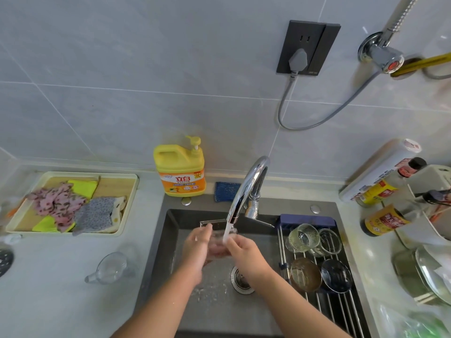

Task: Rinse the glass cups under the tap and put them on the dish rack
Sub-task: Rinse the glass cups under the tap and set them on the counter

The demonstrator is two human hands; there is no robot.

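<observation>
L hand & R hand both curled round glass cup; I hold it under tap stream to flush it. Dish rack sits alongside for unloading.

This is a home kitchen: the left hand and the right hand hold a clear glass cup over a dark rectangular sink sunk in a pale grey counter, under water from a curved chrome tap just above them. Beyond the left hand a yellow plastic pump bottle of dish soap stands against the grey tiled wall. Just right of the right hand a steel bar rack across the sink carries ribbed glass cups and dark bowls, with yellow-labelled brown sauce bottles farther right.
</observation>
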